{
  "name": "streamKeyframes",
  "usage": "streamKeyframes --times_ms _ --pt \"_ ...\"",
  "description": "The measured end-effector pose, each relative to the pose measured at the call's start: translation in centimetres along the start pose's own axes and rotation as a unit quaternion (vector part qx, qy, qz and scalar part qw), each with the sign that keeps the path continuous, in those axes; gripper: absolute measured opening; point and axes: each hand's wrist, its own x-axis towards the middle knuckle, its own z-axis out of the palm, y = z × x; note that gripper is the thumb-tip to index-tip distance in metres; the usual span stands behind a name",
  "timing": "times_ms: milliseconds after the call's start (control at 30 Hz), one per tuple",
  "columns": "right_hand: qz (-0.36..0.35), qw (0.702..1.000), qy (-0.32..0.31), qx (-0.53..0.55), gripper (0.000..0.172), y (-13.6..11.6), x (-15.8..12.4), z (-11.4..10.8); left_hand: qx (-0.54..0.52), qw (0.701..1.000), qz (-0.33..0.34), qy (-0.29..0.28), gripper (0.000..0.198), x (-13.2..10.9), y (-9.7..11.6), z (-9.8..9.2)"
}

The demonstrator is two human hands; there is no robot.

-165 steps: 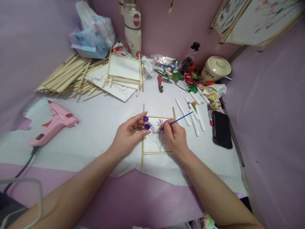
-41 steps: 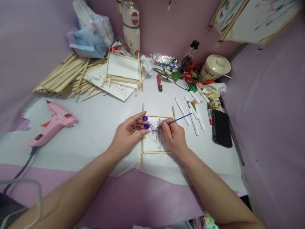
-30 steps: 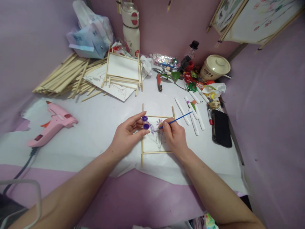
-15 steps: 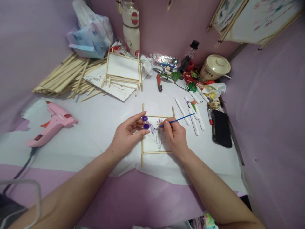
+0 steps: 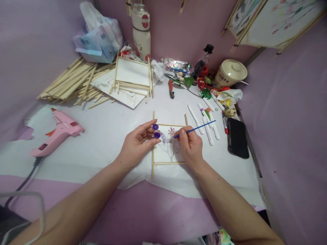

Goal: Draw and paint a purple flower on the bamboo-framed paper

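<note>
Between thumb and fingers, my left hand (image 5: 138, 141) holds a small paint pot (image 5: 157, 135) of purple paint, its lid (image 5: 155, 127) flipped open. My right hand (image 5: 191, 145) grips a thin blue paintbrush (image 5: 195, 129) like a pen, the tip over the drawing beside the pot. Under both hands lies a white picture panel (image 5: 160, 156) edged with thin wooden sticks (image 5: 153, 170). On it are drawn stems, a pink flower (image 5: 172, 131) and a purple-dabbed petal shape (image 5: 162, 137). My right hand covers the panel's right side.
White markers (image 5: 208, 131) and a black phone (image 5: 237, 137) lie to the right. A pink glue gun (image 5: 57, 132) rests at left. Behind are wooden sticks (image 5: 63, 81), a small framed panel (image 5: 133, 71), a bottle (image 5: 141, 34), pliers (image 5: 171, 89) and a lidded tub (image 5: 231, 73).
My right hand and the paintbrush have shifted slightly right, the tip drawing away from the purple petal shape. My left hand keeps the paint pot in the same place.
</note>
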Motion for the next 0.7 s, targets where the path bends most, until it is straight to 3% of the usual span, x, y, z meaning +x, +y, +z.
streamKeyframes --times_ms 233,400,567,700 --pt "-0.086 0.992 0.079 0.057 0.020 0.0 -0.3 -0.4 -0.001 0.999 0.024 0.028 0.060 -0.1 0.2 -0.3" --pt "-0.127 0.985 0.108 0.035 0.018 -0.2 -0.4 -0.7 -0.018 0.997 0.042 0.058 0.061 0.0 0.5 -0.4" --pt "-0.111 0.987 0.117 0.025 0.017 -1.2 0.0 -1.6 -0.034 0.997 0.027 0.058 0.060 0.1 0.6 -0.3" --pt "-0.032 0.991 0.113 0.060 0.016 -2.5 -0.1 -3.2 -0.037 0.998 0.017 0.039 0.061 0.3 0.3 -0.4"
